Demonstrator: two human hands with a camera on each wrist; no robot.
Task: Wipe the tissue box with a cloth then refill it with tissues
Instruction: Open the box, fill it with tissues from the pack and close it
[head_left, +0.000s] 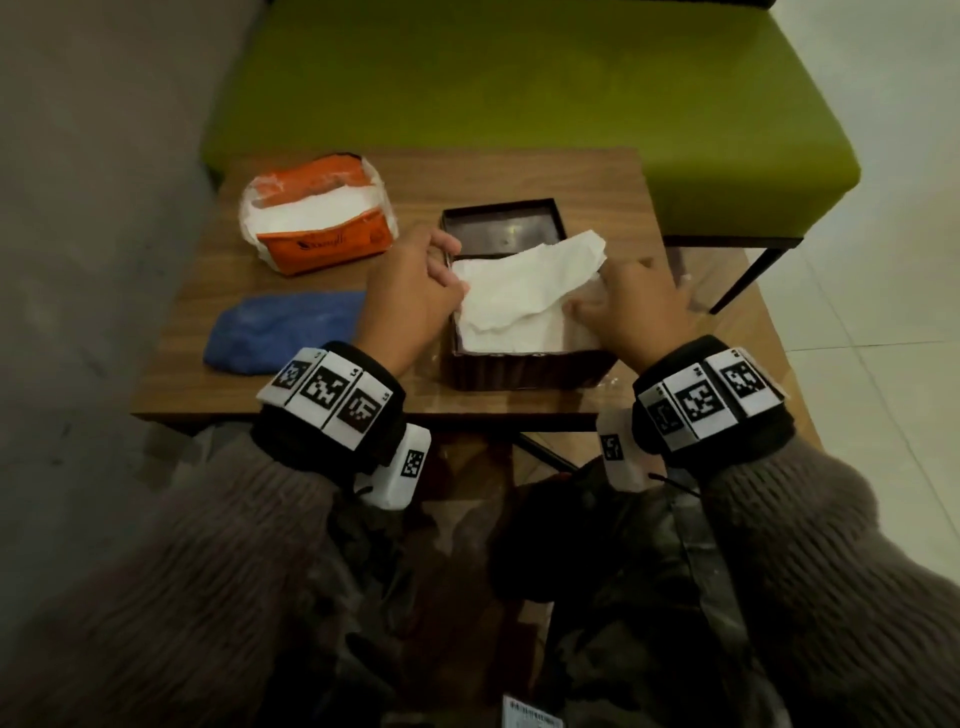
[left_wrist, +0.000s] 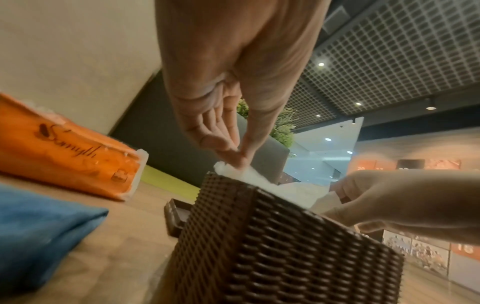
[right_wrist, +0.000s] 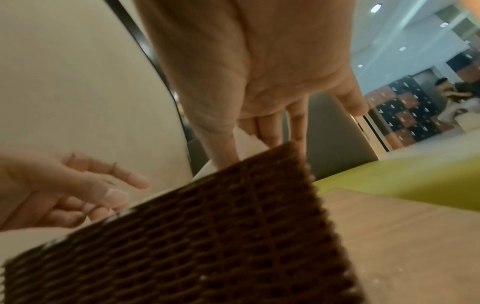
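Most of the task is judged done: a white stack of tissues (head_left: 519, 312) is seated in the open woven tissue box (head_left: 524, 370) at the near middle of the wooden surface (head_left: 208, 291), a top sheet is pinched at the box's left edge by the left hand (head_left: 410, 291), the right edge is pressed with the straight fingers of the right hand (head_left: 631, 312), and the lid (head_left: 501, 226), lying just behind, is still to be fitted. Left of the box, the blue cloth (head_left: 280, 330) is laid aside and the orange tissue pack (head_left: 317, 218) is torn open, while a green bench (head_left: 519, 93), a pale tiled floor (head_left: 883, 260) and a grid ceiling (left_wrist: 389, 61) are seen around.
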